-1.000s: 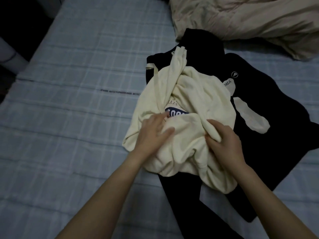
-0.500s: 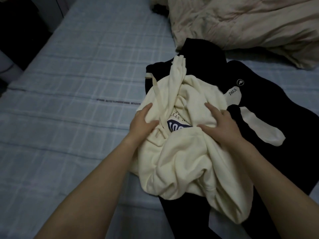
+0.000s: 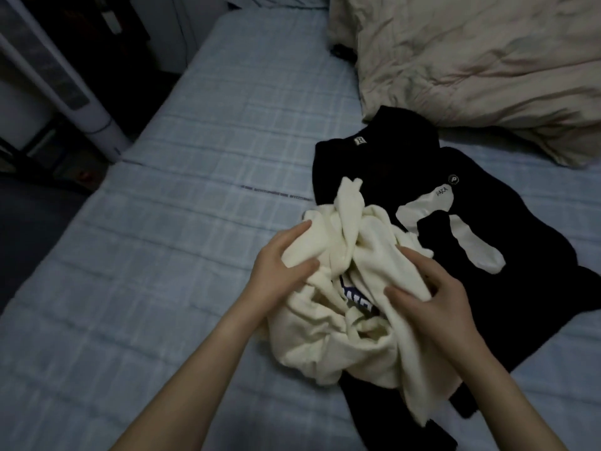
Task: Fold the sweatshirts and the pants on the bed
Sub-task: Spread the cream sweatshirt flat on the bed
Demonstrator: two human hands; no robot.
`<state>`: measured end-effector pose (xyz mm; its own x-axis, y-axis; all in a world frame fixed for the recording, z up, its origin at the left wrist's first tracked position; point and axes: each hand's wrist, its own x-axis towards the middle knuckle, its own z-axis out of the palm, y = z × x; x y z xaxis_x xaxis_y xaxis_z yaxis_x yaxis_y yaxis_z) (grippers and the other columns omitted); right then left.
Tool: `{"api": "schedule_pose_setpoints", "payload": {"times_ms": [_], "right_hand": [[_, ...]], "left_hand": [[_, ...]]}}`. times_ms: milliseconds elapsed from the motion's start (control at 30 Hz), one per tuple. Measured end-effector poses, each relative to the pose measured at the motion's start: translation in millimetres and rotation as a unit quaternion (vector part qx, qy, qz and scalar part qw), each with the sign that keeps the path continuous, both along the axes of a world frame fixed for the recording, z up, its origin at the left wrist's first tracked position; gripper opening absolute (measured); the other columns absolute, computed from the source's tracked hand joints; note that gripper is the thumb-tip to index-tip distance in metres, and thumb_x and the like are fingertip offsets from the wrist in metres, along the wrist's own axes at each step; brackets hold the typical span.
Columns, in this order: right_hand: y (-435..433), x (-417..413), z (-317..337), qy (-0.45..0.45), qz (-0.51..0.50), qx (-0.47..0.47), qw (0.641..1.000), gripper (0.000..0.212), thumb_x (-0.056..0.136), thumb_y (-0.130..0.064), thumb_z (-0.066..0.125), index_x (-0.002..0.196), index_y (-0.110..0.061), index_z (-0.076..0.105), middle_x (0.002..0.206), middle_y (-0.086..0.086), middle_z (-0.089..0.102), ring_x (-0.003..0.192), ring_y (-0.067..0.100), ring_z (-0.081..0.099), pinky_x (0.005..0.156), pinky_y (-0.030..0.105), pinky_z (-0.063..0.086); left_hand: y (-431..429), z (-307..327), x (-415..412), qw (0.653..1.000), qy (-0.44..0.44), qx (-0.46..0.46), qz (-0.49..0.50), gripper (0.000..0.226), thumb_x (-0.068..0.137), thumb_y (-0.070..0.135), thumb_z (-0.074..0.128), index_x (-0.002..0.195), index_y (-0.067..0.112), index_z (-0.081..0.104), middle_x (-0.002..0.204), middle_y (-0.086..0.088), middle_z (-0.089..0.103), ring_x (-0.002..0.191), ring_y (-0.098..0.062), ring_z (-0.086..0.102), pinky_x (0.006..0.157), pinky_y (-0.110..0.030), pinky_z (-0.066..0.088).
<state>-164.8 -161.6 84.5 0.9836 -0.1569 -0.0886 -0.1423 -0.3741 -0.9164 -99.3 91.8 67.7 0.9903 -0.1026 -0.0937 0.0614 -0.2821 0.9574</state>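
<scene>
A crumpled cream sweatshirt [image 3: 328,340] with a dark blue print lies bunched on top of black clothes. My left hand [image 3: 279,271] grips a fold on its left side. My right hand [image 3: 432,301] pinches cream fabric on its right side. Under and beyond it spreads a black sweatshirt [image 3: 390,167] with white patches and small logos. A black garment [image 3: 374,415], maybe pants, sticks out below the cream pile toward me. All of it rests on the bed [image 3: 201,196] with its pale blue checked cover.
A rumpled beige duvet [image 3: 471,60] fills the far right of the bed, touching the black sweatshirt's top. A white tower fan [image 3: 65,92] stands on the floor beside the bed's left edge. Bare checked cover stretches left of the clothes.
Both hands shifted their hold on the cream sweatshirt and pulled it toward me, gathering it tighter. More of the black sweatshirt's collar and label is uncovered. The view has tilted up.
</scene>
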Motion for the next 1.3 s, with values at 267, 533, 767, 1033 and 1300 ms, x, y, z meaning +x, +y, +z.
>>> {"api": "schedule_pose_setpoints", "payload": {"times_ms": [267,533,767,1033,1300], "right_hand": [[70,-88,92,0.006,0.050,0.059,0.997,0.065,0.074,-0.012,0.084,0.126,-0.044,0.063,0.119,-0.029,0.064,0.112,-0.006,0.058,0.102,0.041,0.051],[163,-145,125,-0.007,0.078,0.089,0.993,0.065,0.073,-0.008,0.085,0.127,-0.037,0.064,0.127,-0.018,0.064,0.120,0.004,0.058,0.105,0.044,0.048],[256,-157,116,-0.021,0.038,0.072,0.996,0.065,0.073,-0.009,0.084,0.127,-0.038,0.063,0.125,-0.028,0.060,0.114,-0.013,0.054,0.100,0.024,0.046],[347,-159,91,-0.004,-0.027,0.041,0.999,0.063,0.073,-0.007,0.084,0.126,-0.035,0.064,0.126,-0.024,0.062,0.118,-0.001,0.057,0.101,0.028,0.047],[371,-130,71,-0.002,-0.025,0.014,1.000,0.062,0.072,-0.001,0.083,0.126,-0.026,0.065,0.128,-0.014,0.063,0.117,-0.004,0.056,0.091,0.003,0.040]], "left_hand": [[61,105,-125,0.998,-0.020,0.018,0.065,0.062,0.075,0.013,0.080,0.129,0.037,0.062,0.121,0.018,0.062,0.114,0.002,0.058,0.099,-0.023,0.047],[157,150,-195,0.994,-0.032,0.046,0.093,0.063,0.075,0.010,0.080,0.131,0.032,0.061,0.120,0.012,0.062,0.113,0.001,0.058,0.100,-0.026,0.047],[247,135,-185,0.997,-0.034,0.049,0.059,0.062,0.075,0.012,0.080,0.130,0.036,0.061,0.121,0.016,0.062,0.114,0.000,0.057,0.099,-0.027,0.047],[330,98,-163,0.999,-0.014,0.041,0.012,0.062,0.075,0.012,0.081,0.126,0.039,0.061,0.115,0.016,0.063,0.107,0.003,0.059,0.091,-0.018,0.047],[350,75,-134,0.999,-0.001,0.034,-0.004,0.062,0.075,0.009,0.080,0.129,0.033,0.060,0.116,0.010,0.063,0.109,-0.005,0.060,0.097,-0.034,0.050]]}}
